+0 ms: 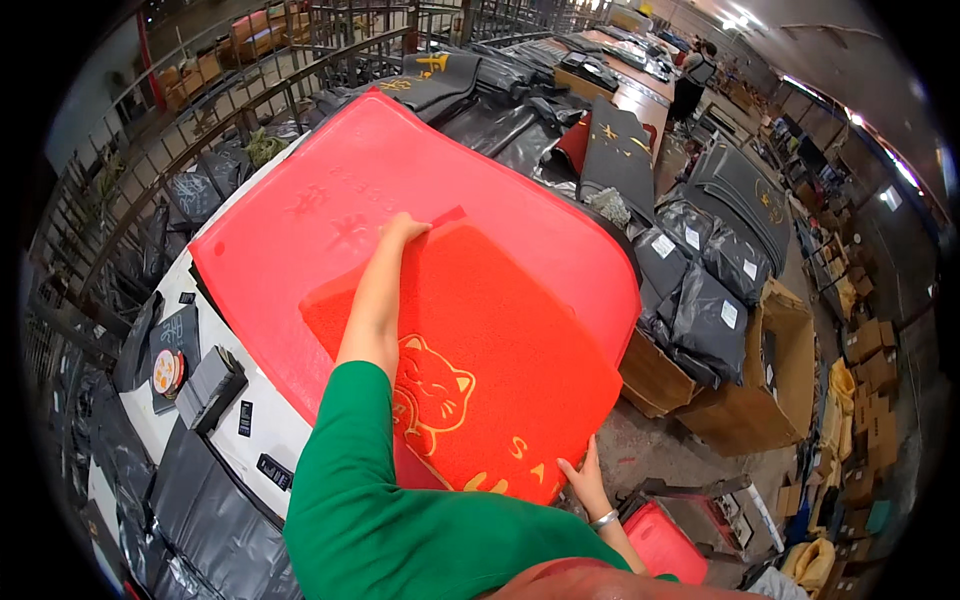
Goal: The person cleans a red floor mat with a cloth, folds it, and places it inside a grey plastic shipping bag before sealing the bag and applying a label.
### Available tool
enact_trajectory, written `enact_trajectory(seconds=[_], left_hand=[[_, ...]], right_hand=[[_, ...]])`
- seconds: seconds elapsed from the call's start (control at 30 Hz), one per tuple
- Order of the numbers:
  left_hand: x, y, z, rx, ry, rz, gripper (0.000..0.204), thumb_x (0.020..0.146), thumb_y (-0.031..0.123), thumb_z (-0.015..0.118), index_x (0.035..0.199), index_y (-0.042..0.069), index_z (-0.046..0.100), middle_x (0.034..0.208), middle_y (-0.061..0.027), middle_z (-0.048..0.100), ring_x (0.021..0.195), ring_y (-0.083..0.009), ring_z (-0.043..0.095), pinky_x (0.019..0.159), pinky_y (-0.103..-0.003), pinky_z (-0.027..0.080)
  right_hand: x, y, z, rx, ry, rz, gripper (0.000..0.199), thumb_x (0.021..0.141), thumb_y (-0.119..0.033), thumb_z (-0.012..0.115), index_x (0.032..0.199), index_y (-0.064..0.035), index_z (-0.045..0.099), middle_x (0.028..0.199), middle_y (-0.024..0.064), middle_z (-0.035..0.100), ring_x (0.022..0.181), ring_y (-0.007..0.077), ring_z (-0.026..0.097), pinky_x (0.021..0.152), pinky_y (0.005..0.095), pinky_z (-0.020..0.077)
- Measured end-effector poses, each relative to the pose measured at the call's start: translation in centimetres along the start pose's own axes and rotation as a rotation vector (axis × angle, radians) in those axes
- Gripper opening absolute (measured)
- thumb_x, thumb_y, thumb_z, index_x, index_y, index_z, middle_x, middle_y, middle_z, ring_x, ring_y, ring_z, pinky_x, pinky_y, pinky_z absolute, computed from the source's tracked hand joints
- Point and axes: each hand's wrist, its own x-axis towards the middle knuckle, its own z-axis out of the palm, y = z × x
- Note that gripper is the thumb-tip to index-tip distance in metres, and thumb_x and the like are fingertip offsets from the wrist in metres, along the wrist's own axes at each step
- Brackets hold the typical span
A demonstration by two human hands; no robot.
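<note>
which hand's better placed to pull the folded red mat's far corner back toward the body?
Probably the left hand: it is stretched out with fingertips on the far corner of the red cat mat. The right hand is pinning the mat's near edge, close to the body.

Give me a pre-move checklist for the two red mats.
1. Left hand on far corner of textured mat: ok, fingers at its edge.
2. Right hand on near edge of that mat: ok.
3. Textured mat lies on smooth mat: ok, overlapping its right part.
4. Edges aligned: not ok, textured mat sits skewed and overhangs toward the person.
5. Smooth mat supported by white table: ok at left; right side cannot tell.
6. Firm grip on either side: cannot tell.
</note>
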Motion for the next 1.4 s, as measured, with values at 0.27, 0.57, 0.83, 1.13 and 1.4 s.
enact_trajectory(seconds=[0.27,0.57,0.83,1.13,1.4], left_hand=[[-2.9,1.0,0.5,-0.111,0.575,0.617,0.036,0.074,0.015,0.063,0.108,0.005,0.057,0.109,-0.0157,0.06,0.105,-0.0266,0.056,0.09,-0.035,0.042],[-32.4,-2.1,-7.4,-0.078,0.051,0.92,0.031,0.085,0.019,0.054,0.115,0.014,0.055,0.117,-0.0082,0.056,0.113,-0.0242,0.05,0.098,-0.041,0.035],[-35.1,-4.7,6.5,0.492,0.094,0.663,0.053,0.089,0.031,0.042,0.138,0.017,0.03,0.144,-0.0061,0.029,0.133,-0.0214,0.026,0.109,-0.045,0.014],[-40.8,-0.2,4.7,-1.917,-0.098,0.122,0.05,0.092,0.032,0.046,0.132,0.004,0.037,0.129,-0.0147,0.047,0.119,-0.0245,0.045,0.098,-0.038,0.037],[-37.0,-7.2,4.8,-0.611,0.168,-0.074,0.053,0.088,0.043,0.05,0.112,-0.004,0.053,0.104,-0.0199,0.06,0.099,-0.0287,0.057,0.085,-0.034,0.043]], right_hand=[[0.7,1.3,1.1,0.035,0.021,-0.079,0.094,0.077,-0.025,0.07,0.139,0.0052,0.007,0.137,0.0258,0.026,0.123,0.0327,0.037,0.098,0.0373,0.0365],[-3.8,0.5,0.1,1.121,-0.519,0.518,0.044,0.089,-0.017,0.055,0.127,-0.0056,0.036,0.117,0.0119,0.054,0.095,0.0211,0.06,0.07,0.0363,0.0543],[-3.1,-13.3,-6.3,0.944,-0.182,0.03,0.041,0.081,-0.015,0.06,0.117,0.0017,0.049,0.115,0.0081,0.057,0.103,0.0188,0.055,0.09,0.0331,0.0444],[1.7,-28.1,-1.3,0.381,-0.522,-0.285,0.025,0.089,-0.016,0.054,0.11,-0.002,0.05,0.079,0.0042,0.056,0.064,0.0094,0.056,0.052,0.0214,0.0465],[3.6,-20.8,9.1,0.238,-0.759,-0.337,0.032,0.084,-0.013,0.06,0.112,0.0014,0.054,0.09,0.01,0.063,0.078,0.0127,0.063,0.066,0.0264,0.0514]])
